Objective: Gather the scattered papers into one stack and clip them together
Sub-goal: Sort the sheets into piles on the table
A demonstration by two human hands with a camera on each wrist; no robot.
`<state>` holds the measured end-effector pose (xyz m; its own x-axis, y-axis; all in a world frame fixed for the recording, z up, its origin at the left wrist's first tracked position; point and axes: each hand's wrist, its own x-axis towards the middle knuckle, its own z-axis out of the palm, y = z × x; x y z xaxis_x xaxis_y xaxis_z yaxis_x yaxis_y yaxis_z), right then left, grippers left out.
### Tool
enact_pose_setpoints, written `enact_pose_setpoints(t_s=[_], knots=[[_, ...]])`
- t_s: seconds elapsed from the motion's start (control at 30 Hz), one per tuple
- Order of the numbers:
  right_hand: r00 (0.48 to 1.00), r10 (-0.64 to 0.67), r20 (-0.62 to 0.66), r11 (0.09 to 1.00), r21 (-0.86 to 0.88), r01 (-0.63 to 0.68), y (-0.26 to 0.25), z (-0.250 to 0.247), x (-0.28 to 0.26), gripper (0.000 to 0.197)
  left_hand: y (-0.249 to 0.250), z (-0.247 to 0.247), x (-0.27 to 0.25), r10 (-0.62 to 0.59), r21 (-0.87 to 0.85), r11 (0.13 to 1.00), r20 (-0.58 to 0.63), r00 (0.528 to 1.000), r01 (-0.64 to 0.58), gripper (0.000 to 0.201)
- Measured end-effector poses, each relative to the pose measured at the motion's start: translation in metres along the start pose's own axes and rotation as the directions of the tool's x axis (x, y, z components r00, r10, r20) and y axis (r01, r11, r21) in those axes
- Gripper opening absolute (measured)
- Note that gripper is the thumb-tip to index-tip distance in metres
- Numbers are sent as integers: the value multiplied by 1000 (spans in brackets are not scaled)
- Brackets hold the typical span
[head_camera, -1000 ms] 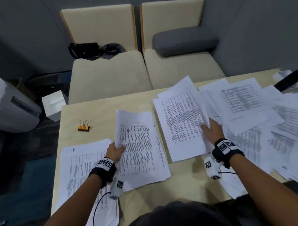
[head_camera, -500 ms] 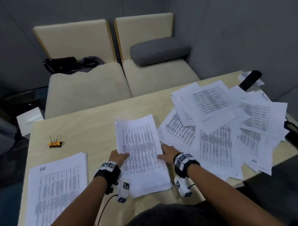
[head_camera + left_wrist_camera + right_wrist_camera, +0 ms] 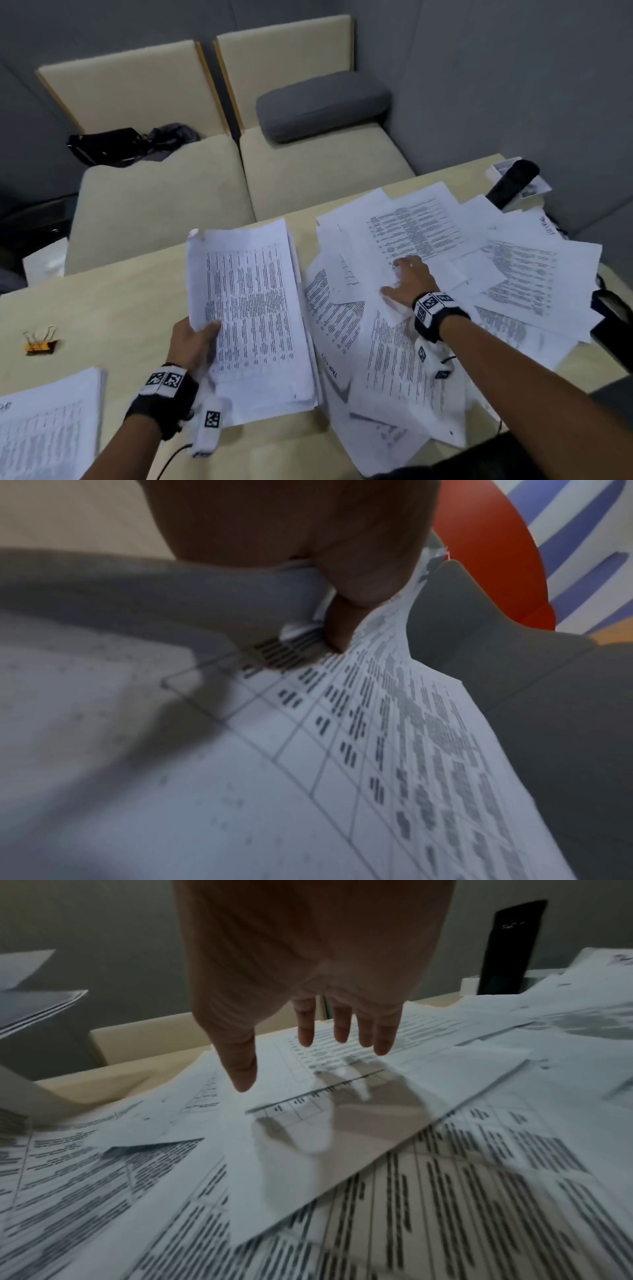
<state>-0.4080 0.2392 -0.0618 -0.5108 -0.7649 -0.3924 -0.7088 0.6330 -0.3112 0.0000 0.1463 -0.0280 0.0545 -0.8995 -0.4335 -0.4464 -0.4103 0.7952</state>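
My left hand (image 3: 195, 342) grips the left edge of a gathered stack of printed papers (image 3: 253, 308), thumb on top, and lifts that side off the table; the left wrist view shows the thumb (image 3: 342, 620) pressing the top sheet (image 3: 308, 750). Scattered papers (image 3: 445, 274) cover the right half of the table. My right hand (image 3: 407, 281) hovers over them with fingers spread and straight; in the right wrist view the fingers (image 3: 342, 1026) hang just above a sheet (image 3: 342, 1110) and hold nothing. An orange binder clip (image 3: 39, 344) lies on the table at the far left.
Another paper pile (image 3: 44, 428) lies at the near left corner of the wooden table (image 3: 120, 325). A black device (image 3: 510, 183) stands at the far right corner, another dark object (image 3: 613, 315) at the right edge. Two beige seats with a grey cushion (image 3: 322, 106) stand behind.
My right hand left the stack's right edge and moved right, out over the scattered papers. My left hand raised the stack's left side. The head view swung.
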Motion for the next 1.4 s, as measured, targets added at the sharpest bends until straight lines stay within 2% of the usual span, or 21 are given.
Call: enact_pose_setpoints(t_s=[0.13, 0.2, 0.3, 0.4, 0.47, 0.53, 0.57, 0.67, 0.73, 0.8, 0.87, 0.93, 1.0, 1.07, 1.13, 1.17, 1.2, 1.27, 1.33, 1.37, 1.4], knots=[[990, -55, 128, 988, -134, 72, -17, 8, 25, 98, 11, 9, 10, 11, 11, 1000, -193, 981, -9, 22], [979, -18, 203, 981, -184, 56, -30, 19, 28, 107, 9, 5, 16, -6, -8, 1000, -266, 964, 5, 23], [985, 24, 173, 956, -291, 28, -41, 36, 24, 103, 18, -6, 16, -33, -30, 999, -355, 934, 24, 26], [996, -39, 75, 930, -362, 64, -44, 38, 19, 89, 35, -19, 9, -32, -74, 997, -460, 887, -2, 30], [987, -147, 66, 903, -399, 161, -45, 30, 18, 61, 48, -18, 0, -4, -63, 998, -443, 897, -27, 21], [973, -221, 68, 895, -383, 230, -48, 15, 14, 28, 54, -8, -9, -5, -50, 999, -331, 944, -12, 7], [968, -241, 65, 905, -344, 249, -51, 7, 10, 20, 53, -1, -13, -18, -31, 999, -265, 964, 10, 10], [952, -301, 60, 941, -139, 307, -65, -7, -13, 20, 35, 20, -15, -67, 79, 993, -174, 982, 82, 16], [928, -357, 112, 934, 41, 354, -81, -1, -37, 24, 13, 32, -11, -129, 112, 983, -122, 984, 143, 19], [875, -443, 197, 896, 121, 426, -101, 16, -64, 31, -7, 41, -10, -189, 97, 977, -44, 981, 192, 13], [797, -513, 318, 855, 104, 509, -120, 42, -92, 42, -27, 44, -10, -248, 61, 967, 1, 969, 247, 10], [689, -566, 453, 788, 50, 614, -136, 70, -113, 45, -46, 43, -11, -289, -17, 957, 8, 957, 289, 21], [576, -581, 575, 715, 22, 699, -150, 93, -133, 40, -62, 36, -14, -327, -186, 924, 62, 943, 333, 35], [486, -533, 693, 719, 68, 691, -160, 107, -151, 49, -74, 25, -17, -373, -353, 838, 188, 908, 417, 52], [432, -492, 756, 785, 170, 596, -166, 111, -162, 64, -81, 16, -20, -366, -341, 838, 228, 902, 426, 53], [452, -503, 736, 809, 218, 546, -165, 109, -162, 67, -81, 12, -21, -353, -259, 883, 186, 917, 392, 43], [504, -522, 688, 825, 256, 505, -163, 108, -157, 68, -81, 8, -23, -326, -158, 926, 125, 937, 344, 34], [670, -504, 545, 855, 207, 475, -154, 101, -136, 68, -80, -1, -26, -256, -92, 960, 104, 961, 266, 31], [825, -450, 341, 883, 33, 468, -147, 86, -113, 70, -77, -14, -30, -187, -103, 974, 129, 974, 201, 31], [863, -440, 248, 886, -38, 463, -145, 76, -104, 72, -75, -21, -30, -156, -110, 979, 135, 978, 171, 30], [870, -449, 202, 877, -87, 473, -145, 67, -97, 73, -71, -28, -30, -127, -107, 984, 155, 980, 144, 29]])
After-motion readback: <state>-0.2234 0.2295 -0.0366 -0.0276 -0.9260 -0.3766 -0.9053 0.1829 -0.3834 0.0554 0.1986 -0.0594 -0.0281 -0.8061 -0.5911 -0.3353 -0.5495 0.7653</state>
